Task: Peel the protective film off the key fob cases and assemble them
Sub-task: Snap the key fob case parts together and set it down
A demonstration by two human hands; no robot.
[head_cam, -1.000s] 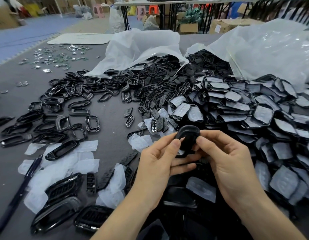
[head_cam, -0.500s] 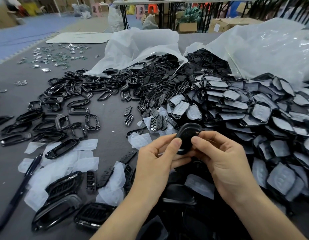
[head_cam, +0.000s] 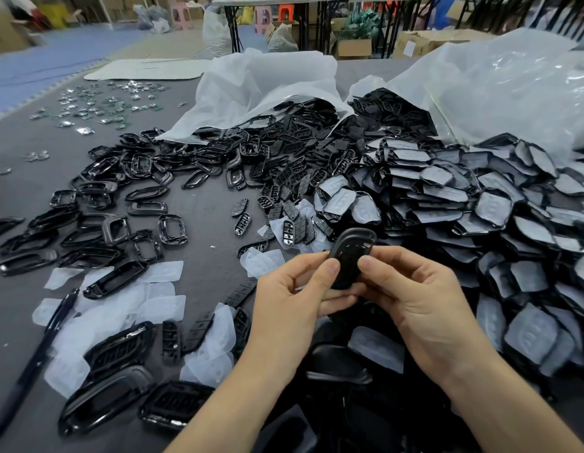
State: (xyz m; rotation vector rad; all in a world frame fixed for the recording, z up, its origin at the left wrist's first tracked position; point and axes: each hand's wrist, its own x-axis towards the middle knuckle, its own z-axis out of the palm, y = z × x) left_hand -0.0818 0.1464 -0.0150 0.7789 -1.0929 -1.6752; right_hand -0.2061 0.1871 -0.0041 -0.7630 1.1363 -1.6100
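Black key fob case (head_cam: 349, 256) pinched upright between left hand (head_cam: 292, 308) and right hand (head_cam: 424, 308); thumbs pressed on its face, fingers curled behind.

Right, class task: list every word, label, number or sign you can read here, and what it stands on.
Nothing can be read.
White label on the cardboard box: too blurred to read.
Pale marks on the button strip: too small to read.
Held key fob case: no marking shows.

plastic bags (head_cam: 267, 83): 2 | pen (head_cam: 47, 343): 1 | held case (head_cam: 349, 253): 1 | loose cases (head_cam: 464, 204): uncountable
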